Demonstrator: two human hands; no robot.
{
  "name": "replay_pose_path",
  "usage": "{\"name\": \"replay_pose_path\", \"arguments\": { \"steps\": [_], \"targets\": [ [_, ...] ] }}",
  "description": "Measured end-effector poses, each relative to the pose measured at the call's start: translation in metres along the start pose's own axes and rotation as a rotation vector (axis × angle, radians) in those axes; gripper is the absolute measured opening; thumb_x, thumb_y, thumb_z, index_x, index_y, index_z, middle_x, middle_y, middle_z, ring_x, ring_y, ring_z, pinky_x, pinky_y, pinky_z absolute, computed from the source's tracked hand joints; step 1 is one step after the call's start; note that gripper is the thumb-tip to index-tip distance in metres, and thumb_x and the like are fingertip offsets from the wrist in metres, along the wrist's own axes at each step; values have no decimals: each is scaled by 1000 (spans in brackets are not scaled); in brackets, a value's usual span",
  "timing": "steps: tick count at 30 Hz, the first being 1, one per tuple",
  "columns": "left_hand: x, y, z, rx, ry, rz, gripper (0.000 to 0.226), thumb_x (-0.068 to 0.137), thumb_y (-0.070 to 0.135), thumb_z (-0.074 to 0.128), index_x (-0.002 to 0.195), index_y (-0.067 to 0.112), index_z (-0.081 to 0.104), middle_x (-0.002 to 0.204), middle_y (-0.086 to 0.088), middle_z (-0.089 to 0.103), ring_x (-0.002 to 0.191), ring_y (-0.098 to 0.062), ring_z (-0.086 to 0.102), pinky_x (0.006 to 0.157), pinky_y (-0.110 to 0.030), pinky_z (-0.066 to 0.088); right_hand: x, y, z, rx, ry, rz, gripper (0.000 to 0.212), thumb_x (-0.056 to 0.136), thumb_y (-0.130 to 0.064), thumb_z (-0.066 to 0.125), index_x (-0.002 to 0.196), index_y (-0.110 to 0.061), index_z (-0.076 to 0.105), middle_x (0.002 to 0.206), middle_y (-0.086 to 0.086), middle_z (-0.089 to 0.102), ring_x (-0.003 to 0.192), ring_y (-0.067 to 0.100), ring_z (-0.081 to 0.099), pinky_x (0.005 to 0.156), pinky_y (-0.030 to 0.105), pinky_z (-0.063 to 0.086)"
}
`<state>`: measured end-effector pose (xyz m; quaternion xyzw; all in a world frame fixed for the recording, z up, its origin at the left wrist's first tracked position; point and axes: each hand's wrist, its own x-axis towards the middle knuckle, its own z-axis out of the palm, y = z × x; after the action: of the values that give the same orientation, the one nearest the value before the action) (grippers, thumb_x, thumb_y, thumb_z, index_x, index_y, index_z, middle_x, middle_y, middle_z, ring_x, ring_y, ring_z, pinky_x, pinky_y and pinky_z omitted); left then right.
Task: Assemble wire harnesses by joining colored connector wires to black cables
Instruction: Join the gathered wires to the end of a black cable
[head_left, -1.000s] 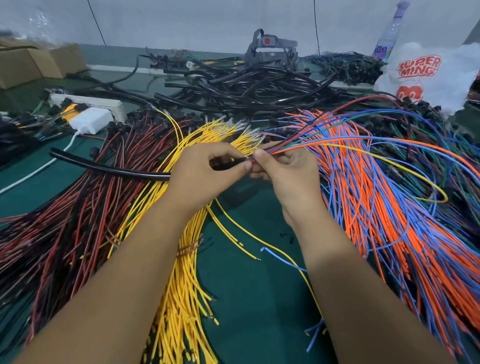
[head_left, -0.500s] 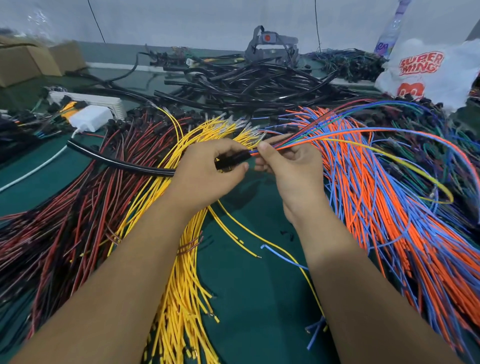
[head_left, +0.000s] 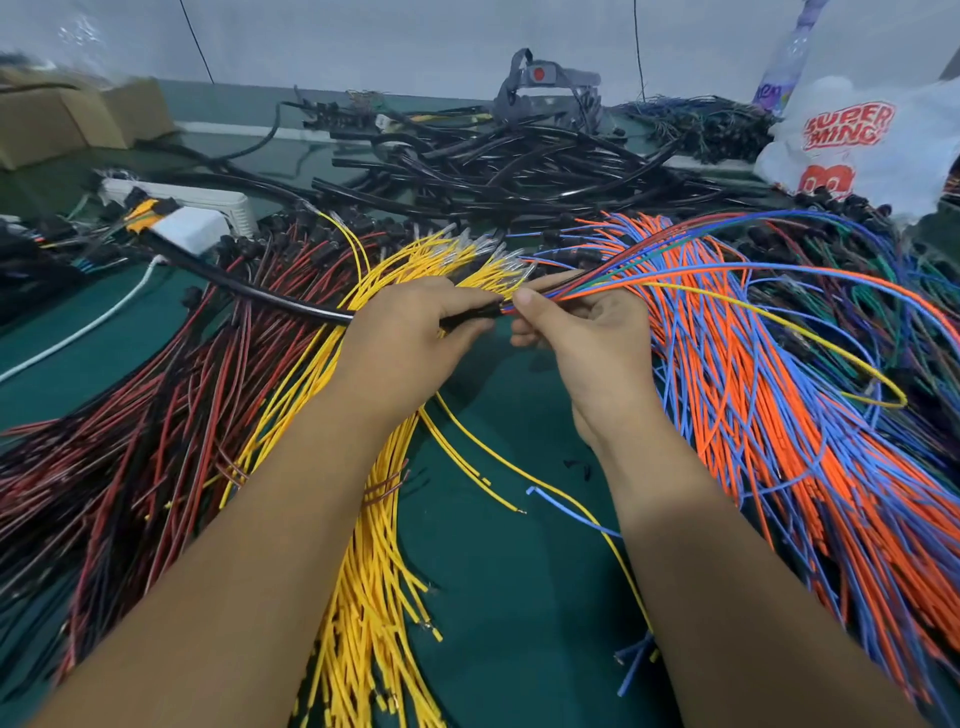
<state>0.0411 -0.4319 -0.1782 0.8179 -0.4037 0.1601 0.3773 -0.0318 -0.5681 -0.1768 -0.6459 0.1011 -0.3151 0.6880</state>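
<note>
My left hand (head_left: 410, 338) grips a black cable (head_left: 270, 299) near its end; the cable runs away to the upper left across the red and black wires. My right hand (head_left: 576, 327) pinches a small bundle of colored wires (head_left: 675, 275) (orange, blue, yellow, red, green) right at the cable's end, between thumb and fingers. The bundle arcs up and off to the right. The two hands almost touch above the green mat. The joint itself is mostly hidden by my fingers.
Yellow wires (head_left: 374, 571) fan out below my left hand, red and black wires (head_left: 130, 441) lie at left, orange and blue wires (head_left: 805, 467) at right. A heap of black cables (head_left: 493, 166) sits behind. A white power strip (head_left: 208, 200), cardboard boxes (head_left: 62, 124) and a plastic bag (head_left: 857, 140) line the back.
Both hands have stayed together at the cable's end. The black cable's far end swung slightly up and back; the colored bundle shifted a little in my right fingers.
</note>
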Motion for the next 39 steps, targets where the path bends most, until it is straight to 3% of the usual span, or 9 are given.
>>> {"name": "replay_pose_path", "arguments": {
  "steps": [6,12,19,23,26,30,35,37,39],
  "targets": [
    [-1,4,1,-55,1,34,24,86,24,66,110,21,73,87,-3,68,84,-22,60,73,-45,50,-1,-1,-1,107,-27,32,20,87,0,67,71,-12,67,58,0,65,53,11,62,55,22,53],
    [-2,5,2,-24,-54,-10,21,90,32,59,104,25,72,89,2,68,84,-18,59,70,-44,49,0,1,-1,-12,-1,11,24,84,-2,70,66,-19,68,62,1,63,53,10,55,56,23,48],
    [-1,4,2,-12,-7,-6,19,89,25,65,107,23,72,87,-1,65,83,-19,58,72,-45,49,1,0,-2,148,-33,103,29,97,-10,52,74,-9,69,63,5,65,51,11,57,51,22,49],
    [-2,7,4,6,-32,23,17,88,27,65,103,24,72,84,3,64,80,-17,57,68,-44,49,0,5,0,-32,-9,90,25,96,-17,58,76,-9,69,69,11,58,53,7,51,55,23,49],
    [-2,6,5,55,-40,19,14,91,28,62,95,18,70,80,2,62,75,-18,54,62,-41,46,-1,5,0,-102,-38,91,24,93,-21,62,72,-17,71,59,-2,51,51,6,45,52,21,46],
    [-1,4,3,114,-81,29,18,96,29,54,93,17,67,83,1,61,79,-19,53,62,-40,44,1,0,-1,49,-11,157,28,92,-25,63,98,2,70,56,-3,45,51,8,43,50,22,39],
    [-2,-3,0,200,-112,-2,15,97,38,49,95,32,63,82,13,57,78,-12,49,55,-29,37,4,-5,-3,354,129,236,16,94,-12,59,80,-12,64,68,-4,64,46,7,49,49,22,45],
    [-4,-4,1,256,-82,-48,15,96,45,49,96,35,60,73,15,52,74,-11,47,51,-24,30,2,-4,-2,354,105,188,13,94,-8,59,83,-12,62,69,-2,66,49,7,54,52,22,50],
    [-4,-4,1,281,-69,-83,19,94,48,48,99,34,60,74,15,55,74,-13,50,52,-26,34,1,-2,-2,306,60,124,12,93,-6,60,83,-12,63,68,-2,66,52,8,57,56,24,53]
  ]
}}
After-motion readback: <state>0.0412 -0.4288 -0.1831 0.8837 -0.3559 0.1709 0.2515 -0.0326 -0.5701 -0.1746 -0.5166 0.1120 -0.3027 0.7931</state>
